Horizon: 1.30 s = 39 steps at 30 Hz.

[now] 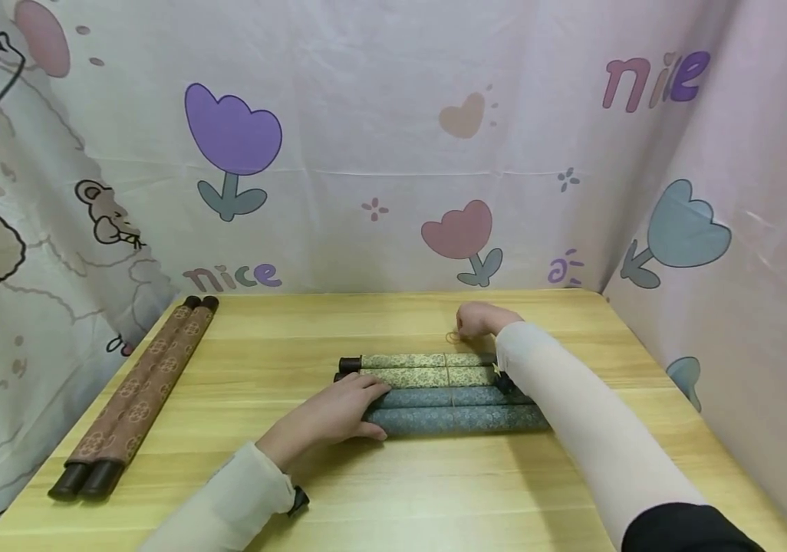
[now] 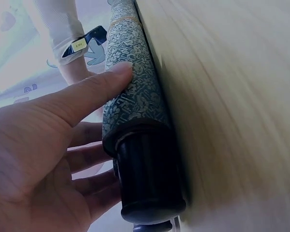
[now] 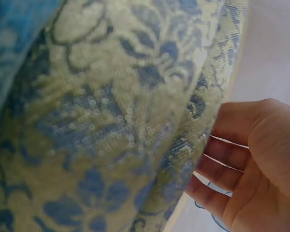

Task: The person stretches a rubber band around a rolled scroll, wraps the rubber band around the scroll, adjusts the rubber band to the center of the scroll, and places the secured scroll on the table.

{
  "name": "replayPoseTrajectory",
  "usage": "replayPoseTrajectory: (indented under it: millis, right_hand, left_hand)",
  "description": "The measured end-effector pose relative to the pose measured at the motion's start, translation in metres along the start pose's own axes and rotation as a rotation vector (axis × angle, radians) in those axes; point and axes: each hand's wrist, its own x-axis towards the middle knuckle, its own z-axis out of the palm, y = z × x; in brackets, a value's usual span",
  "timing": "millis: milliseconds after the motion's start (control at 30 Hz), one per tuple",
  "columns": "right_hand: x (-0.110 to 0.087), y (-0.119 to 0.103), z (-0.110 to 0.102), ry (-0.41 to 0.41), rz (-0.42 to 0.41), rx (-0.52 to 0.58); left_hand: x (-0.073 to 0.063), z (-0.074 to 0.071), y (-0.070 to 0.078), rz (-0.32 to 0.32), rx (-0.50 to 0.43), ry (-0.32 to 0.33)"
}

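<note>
Side by side on the table lie a blue patterned scroll and a pale green one, each a pair of rolls with black rod ends and a thin band round the middle. My left hand holds the left end of the blue scroll. In the left wrist view its thumb lies along the blue roll and the fingers reach behind, beside the black rod end. Beyond the green scroll, my right hand is curled low at the table, with a small tan rubber band at its fingertips.
A brown patterned scroll with black rod ends lies slanted along the left side of the wooden table. A printed curtain hangs behind the table and along both sides. My right forearm crosses over the scrolls' right ends.
</note>
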Motion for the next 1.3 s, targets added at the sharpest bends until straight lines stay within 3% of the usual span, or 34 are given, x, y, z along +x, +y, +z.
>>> replayPoseTrajectory:
  millis: [167,500,867,1067,1300]
  right_hand:
    - [0.003,-0.004,-0.001,-0.031,0.037,-0.029]
    - [-0.001,-0.003,-0.006,-0.014,-0.028,-0.001]
    - [-0.026,-0.009,-0.015,0.106,-0.081,0.072]
    - [-0.037,-0.017,-0.02,0.202,-0.109,0.118]
    - [-0.051,-0.031,-0.019,0.293,-0.151,0.15]
  left_hand:
    - [0.001,0.0,0.0,0.009,0.005,0.002]
    - [0.0,-0.003,-0.002,0.046,0.005,0.006]
    - [0.003,-0.012,-0.012,0.017,-0.077,0.035]
    - [0.004,-0.018,-0.014,0.011,-0.142,0.119]
    - [0.008,-0.02,-0.012,-0.055,-0.297,0.179]
